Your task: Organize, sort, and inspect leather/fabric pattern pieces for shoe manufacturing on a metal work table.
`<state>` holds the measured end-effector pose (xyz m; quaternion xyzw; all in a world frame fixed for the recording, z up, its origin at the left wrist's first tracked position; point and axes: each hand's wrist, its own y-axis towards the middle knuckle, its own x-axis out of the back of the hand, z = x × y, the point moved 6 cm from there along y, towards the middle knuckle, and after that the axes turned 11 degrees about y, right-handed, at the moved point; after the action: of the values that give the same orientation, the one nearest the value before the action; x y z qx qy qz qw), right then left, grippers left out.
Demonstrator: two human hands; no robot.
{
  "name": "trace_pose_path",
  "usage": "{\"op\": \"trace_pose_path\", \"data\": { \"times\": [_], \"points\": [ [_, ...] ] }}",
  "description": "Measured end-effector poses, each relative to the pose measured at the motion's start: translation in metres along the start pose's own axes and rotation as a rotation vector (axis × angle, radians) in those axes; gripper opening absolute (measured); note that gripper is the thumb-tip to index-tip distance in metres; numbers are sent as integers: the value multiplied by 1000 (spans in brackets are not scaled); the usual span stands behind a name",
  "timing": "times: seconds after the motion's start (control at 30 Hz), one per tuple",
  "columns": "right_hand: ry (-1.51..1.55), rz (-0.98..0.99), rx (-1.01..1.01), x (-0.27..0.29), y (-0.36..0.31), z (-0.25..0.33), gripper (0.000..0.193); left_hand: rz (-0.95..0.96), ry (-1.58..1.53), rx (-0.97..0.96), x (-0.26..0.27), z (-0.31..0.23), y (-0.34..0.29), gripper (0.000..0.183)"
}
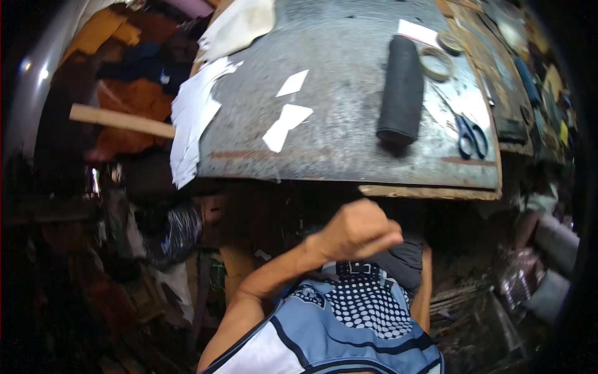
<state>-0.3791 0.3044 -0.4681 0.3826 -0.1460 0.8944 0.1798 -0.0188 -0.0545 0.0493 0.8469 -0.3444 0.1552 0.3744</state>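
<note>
My left hand (pixel 362 230) is raised in front of my body, just below the near edge of the metal-topped table (pixel 349 68). Its fingers are curled in, and whether anything small is between them does not show. Only a strip of bare skin appears at my right side, beside dark grey cloth (pixel 402 265); my right hand is out of sight. Nearest on the tabletop lie small white cut pieces (pixel 288 124), with another white piece (pixel 293 83) behind them. A black roll (pixel 402 90) rests toward the right.
Dark-handled scissors (pixel 470 134) and rolls of tape (pixel 436 65) lie right of the black roll. Stacked white sheets (pixel 196 121) overhang the left edge, near a wooden strip (pixel 121 120). Brown and orange material (pixel 131 106) is piled beyond. A black plastic bag (pixel 177 234) sits lower left.
</note>
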Motion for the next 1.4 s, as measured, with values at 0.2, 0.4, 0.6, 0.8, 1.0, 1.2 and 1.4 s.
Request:
{"op": "trace_pose_path", "data": {
  "times": [0.2, 0.4, 0.6, 0.8, 1.0, 1.2, 1.4],
  "points": [
    [948, 286, -371, 162, 89, 382, 37, -279, 1098, 542, 147, 53, -51, 45],
    [295, 320, 616, 212, 122, 626, 13, -76, 1078, 589, 142, 122, -91, 51],
    [-252, -308, 551, 256, 203, 592, 18, -39, 1019, 696, 141, 113, -90, 42],
    [-531, -193, 449, 226, 235, 590, 30, -55, 978, 674, 141, 113, -90, 37],
    [-551, -188, 542, 195, 243, 610, 31, -129, 972, 597, 145, 108, -89, 32],
    [-13, -221, 463, 194, 264, 608, 40, -284, 794, 535, 141, 104, -75, 27],
    [207, -183, 688, 164, 236, 660, 40, -421, 730, 583, 151, 104, -93, 29]
  ]
}}
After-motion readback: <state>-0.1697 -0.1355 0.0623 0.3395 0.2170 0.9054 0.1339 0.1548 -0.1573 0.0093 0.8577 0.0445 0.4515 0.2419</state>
